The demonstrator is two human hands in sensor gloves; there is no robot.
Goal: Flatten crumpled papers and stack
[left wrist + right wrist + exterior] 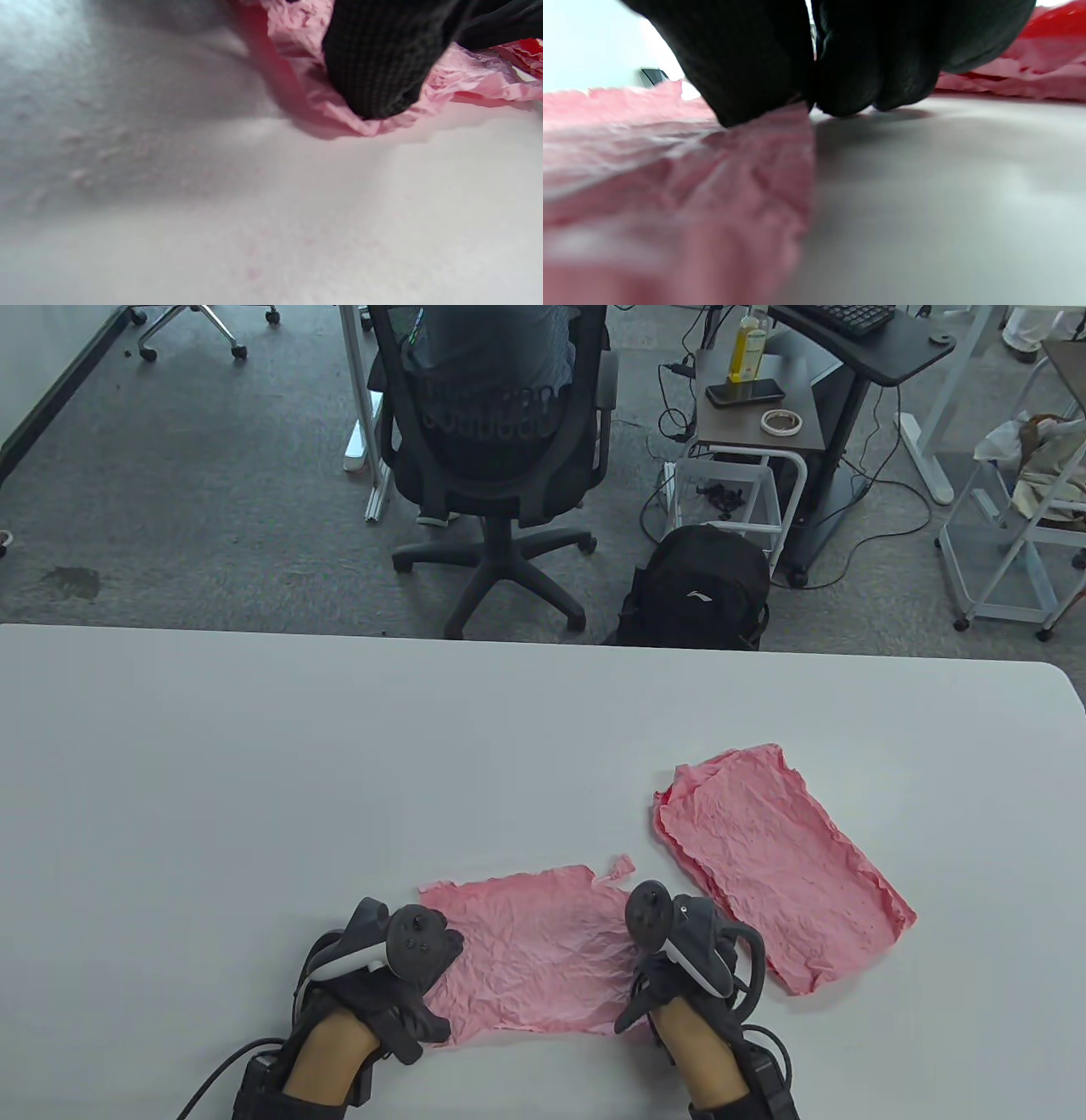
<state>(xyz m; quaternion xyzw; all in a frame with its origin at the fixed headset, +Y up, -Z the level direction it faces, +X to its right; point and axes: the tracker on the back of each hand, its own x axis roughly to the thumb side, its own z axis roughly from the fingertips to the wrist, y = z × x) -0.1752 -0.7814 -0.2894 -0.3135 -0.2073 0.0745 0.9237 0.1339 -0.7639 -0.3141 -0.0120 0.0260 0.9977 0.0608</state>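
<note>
A wrinkled pink paper (534,950) lies spread out near the table's front edge, between my hands. My left hand (407,993) rests on its left edge; in the left wrist view a gloved fingertip (377,72) presses the paper's rim (305,93) onto the table. My right hand (657,984) rests on its right edge; in the right wrist view the gloved fingers (755,67) touch down where the paper (670,190) meets the table. A second flattened pink paper (780,865) lies at an angle to the right. The fingers are hidden under the trackers in the table view.
The white table (339,780) stretches to the left and back. A small torn flap (624,867) sticks up at the near paper's far right corner. An office chair (501,441) and a black backpack (700,589) stand on the floor beyond the table.
</note>
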